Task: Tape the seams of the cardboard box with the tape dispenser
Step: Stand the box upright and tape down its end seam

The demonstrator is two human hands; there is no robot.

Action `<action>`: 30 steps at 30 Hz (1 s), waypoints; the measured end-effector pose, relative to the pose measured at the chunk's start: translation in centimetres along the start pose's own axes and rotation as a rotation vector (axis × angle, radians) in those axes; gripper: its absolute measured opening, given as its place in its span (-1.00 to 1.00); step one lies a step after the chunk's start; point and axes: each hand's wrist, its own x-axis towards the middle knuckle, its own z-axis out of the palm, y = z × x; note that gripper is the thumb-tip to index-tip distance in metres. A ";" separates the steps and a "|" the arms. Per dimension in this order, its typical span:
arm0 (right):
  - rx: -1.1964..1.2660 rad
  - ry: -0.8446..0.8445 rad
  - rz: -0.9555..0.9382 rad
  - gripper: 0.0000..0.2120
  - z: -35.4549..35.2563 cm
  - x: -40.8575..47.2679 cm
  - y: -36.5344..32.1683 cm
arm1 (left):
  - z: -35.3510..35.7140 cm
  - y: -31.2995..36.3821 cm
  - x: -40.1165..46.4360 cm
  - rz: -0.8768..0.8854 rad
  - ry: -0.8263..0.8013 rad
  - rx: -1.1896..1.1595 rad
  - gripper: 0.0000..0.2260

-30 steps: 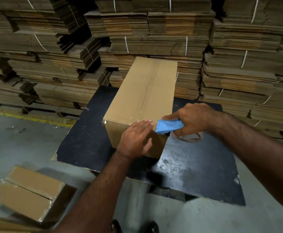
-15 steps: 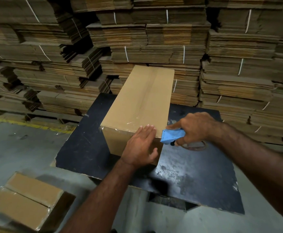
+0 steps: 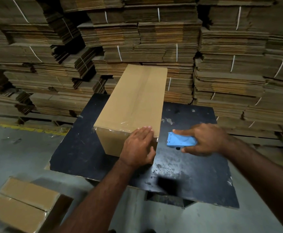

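Behind my table [image 3: 196, 179], strapped stacks of flat cardboard [image 3: 137, 36] wall off the far side and the right, so the only free room I see is the dark tabletop itself and the grey floor to my left, where another taped box [image 3: 21, 204] lies low by my arm. The cardboard box [image 3: 134, 105] stands lengthwise on the table, its far end overhanging toward the stacks, its near end facing me; clear tape glints along the near top edge and down the right corner. My left hand [image 3: 138, 146] lies flat, fingers straight, pressing that near right corner. The change is on the right: a second ago the blue tape dispenser [image 3: 182, 140] was touching the box's corner; now my right hand [image 3: 203, 139] has drawn it clear, and it hovers over bare tabletop just beside the box, index finger stretched along its top, thumb curled beneath. I judge that strip cut and the near seam finished. The right half of the table gives me open room to turn the box.
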 end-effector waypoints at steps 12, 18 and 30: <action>0.021 -0.015 0.016 -0.32 0.4 3.6 -2.4 | -1.4 1.5 1.5 0.038 -0.326 0.279 -0.36; 0.194 -0.150 0.050 -0.36 0.5 4.5 -1.6 | -1.9 1.4 2.2 0.042 -0.362 0.302 -0.31; 0.515 0.160 0.801 -0.40 18.0 3.1 -4.7 | -0.9 0.9 0.6 0.048 -0.248 0.232 -0.24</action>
